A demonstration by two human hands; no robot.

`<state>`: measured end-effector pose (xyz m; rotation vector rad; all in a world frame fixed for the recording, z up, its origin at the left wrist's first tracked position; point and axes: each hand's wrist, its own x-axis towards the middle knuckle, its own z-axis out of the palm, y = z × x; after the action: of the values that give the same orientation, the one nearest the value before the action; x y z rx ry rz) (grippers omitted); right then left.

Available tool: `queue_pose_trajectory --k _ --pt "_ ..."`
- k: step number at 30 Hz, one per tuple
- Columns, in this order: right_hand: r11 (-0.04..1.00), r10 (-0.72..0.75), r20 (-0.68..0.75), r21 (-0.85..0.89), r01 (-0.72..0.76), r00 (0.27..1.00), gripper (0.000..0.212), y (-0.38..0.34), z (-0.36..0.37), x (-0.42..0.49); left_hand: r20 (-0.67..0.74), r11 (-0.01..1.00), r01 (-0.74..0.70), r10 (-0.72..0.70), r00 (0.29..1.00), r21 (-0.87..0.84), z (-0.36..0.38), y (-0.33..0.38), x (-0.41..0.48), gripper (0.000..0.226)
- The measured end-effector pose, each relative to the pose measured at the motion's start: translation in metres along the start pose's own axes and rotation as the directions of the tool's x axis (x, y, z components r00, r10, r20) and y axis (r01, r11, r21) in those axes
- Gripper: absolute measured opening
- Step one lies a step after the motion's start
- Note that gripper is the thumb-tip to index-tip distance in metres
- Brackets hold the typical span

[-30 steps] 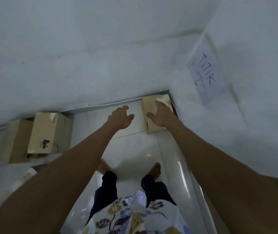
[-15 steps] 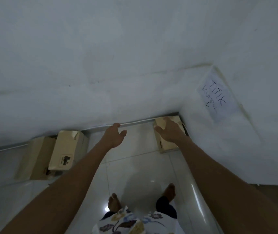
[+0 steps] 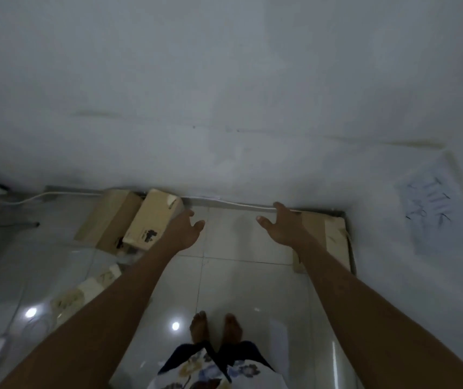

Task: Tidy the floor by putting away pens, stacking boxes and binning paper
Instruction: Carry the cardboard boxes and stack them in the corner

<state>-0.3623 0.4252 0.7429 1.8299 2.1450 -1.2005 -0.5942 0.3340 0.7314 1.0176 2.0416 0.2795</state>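
Left hand and right hand hover with fingers spread, holding nothing; the box at 2 o'clock, in the floor corner, is judged light, stiff yet crushable: grip its opposite side walls.

Tan cardboard boxes, glossy white floor tiles, white wall — a white shirt patterned with blue-and-yellow flowers.

left hand, right hand outstretched, boxes by wall
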Motion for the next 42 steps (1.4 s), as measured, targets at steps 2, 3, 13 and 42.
queue_pose_trajectory --k 2,3,13,42 --pt "0.999 -0.036 0.028 -0.012 0.037 0.999 0.079 -0.013 0.008 0.007 -0.016 0.999 0.040 -0.040 0.999 -0.010 -0.006 -0.011 -0.007 0.058" --pt "0.998 -0.062 0.041 -0.015 0.062 0.997 0.080 -0.021 0.014 0.010 -0.023 0.998 0.060 -0.060 0.998 -0.022 -0.009 -0.018 -0.011 0.058" --pt "0.974 -0.180 0.183 -0.106 0.201 0.967 0.084 -0.097 0.076 0.018 -0.060 0.963 0.227 -0.238 0.970 -0.144 -0.043 -0.113 -0.045 0.056" --pt "0.939 -0.103 0.366 -0.271 0.212 0.925 0.074 -0.312 0.347 0.002 -0.014 0.795 0.442 -0.492 0.871 -0.416 -0.164 -0.470 -0.058 0.053"
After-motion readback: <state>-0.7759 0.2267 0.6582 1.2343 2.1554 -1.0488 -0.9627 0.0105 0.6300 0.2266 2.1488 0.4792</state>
